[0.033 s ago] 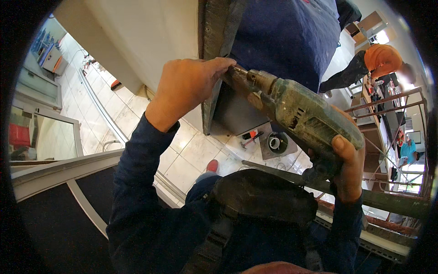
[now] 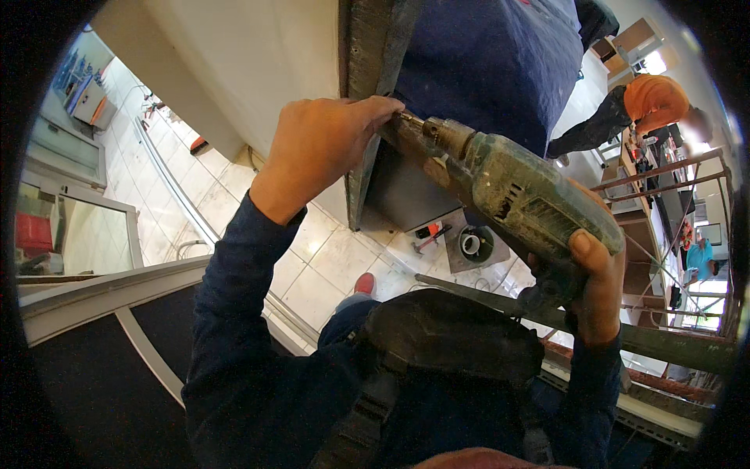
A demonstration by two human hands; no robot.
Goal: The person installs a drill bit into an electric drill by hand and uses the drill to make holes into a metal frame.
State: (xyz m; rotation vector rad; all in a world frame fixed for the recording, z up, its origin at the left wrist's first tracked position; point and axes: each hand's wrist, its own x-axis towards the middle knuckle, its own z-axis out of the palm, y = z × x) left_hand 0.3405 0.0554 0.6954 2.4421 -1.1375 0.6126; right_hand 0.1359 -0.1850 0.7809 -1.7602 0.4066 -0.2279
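Green, paint-flecked plastic cases the one electric drill we hold: our right hand has its fingers closed around the grip, chuck aimed at one grey metal beam edge. Our left hand curls its fingers onto that edge beside the bit.

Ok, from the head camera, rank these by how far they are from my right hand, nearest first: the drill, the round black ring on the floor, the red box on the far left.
1. The drill: gripped in the right hand.
2. The round black ring: on the floor tiles below, just left of that hand.
3. The red box: far left edge, behind the glass partition.
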